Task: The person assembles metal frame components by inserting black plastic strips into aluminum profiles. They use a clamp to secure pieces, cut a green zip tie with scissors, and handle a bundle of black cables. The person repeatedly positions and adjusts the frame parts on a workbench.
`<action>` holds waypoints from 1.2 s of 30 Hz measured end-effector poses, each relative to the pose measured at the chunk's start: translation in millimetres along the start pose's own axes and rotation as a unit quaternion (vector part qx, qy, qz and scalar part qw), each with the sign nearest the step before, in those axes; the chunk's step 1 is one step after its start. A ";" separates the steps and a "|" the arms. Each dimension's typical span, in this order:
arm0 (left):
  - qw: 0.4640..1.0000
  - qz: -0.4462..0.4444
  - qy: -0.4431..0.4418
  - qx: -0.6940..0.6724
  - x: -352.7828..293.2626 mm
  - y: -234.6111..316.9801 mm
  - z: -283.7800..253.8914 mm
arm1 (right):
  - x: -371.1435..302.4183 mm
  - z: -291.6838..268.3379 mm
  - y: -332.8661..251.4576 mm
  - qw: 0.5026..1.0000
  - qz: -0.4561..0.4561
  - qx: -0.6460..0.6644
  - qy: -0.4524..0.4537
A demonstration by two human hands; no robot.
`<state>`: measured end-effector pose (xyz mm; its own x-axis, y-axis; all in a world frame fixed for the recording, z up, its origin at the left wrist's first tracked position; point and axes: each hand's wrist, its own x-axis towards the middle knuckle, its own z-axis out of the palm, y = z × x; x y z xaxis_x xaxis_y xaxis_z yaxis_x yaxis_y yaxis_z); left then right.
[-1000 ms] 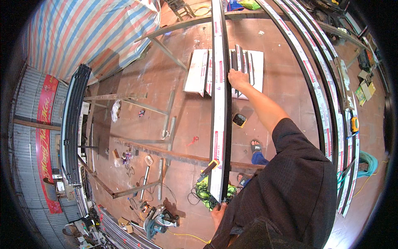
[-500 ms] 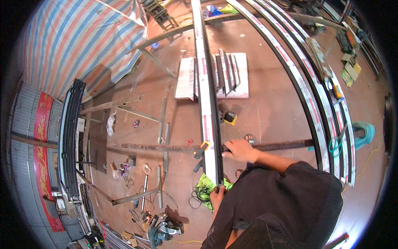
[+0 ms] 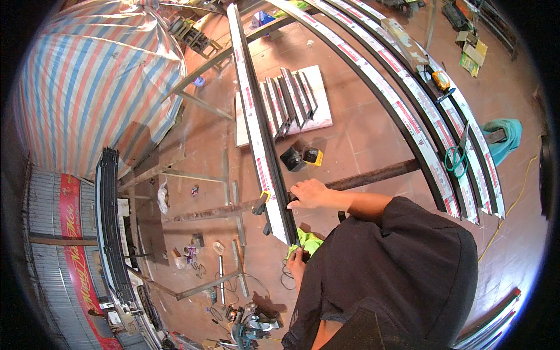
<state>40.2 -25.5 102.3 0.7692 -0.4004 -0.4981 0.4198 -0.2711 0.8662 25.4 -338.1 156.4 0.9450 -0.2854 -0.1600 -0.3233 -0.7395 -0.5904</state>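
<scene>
Left hand pinching the near end of the long profile; right hand against its dark edge, whether gripping I cannot tell from here.

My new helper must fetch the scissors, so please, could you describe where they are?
Start at the long profiles on the picture's right side. Toward their near ends lie the scissors; two green handle loops set them apart from the yellow tape measure farther up.

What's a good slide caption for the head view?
Left hand at the near end of a bar, right hand beside it.
</scene>
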 end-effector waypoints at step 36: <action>0.989 -0.075 0.059 0.109 -4.4 36.3 17.0 | -402.4 -243.3 219.0 0.813 0.533 -0.015 0.234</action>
<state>43.9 -48.5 135.2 0.7624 -0.2402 -0.6009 0.4293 -0.5072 0.7473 -437.8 -533.5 283.9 0.0063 -0.9694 -0.2454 -0.9540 0.0678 -0.2922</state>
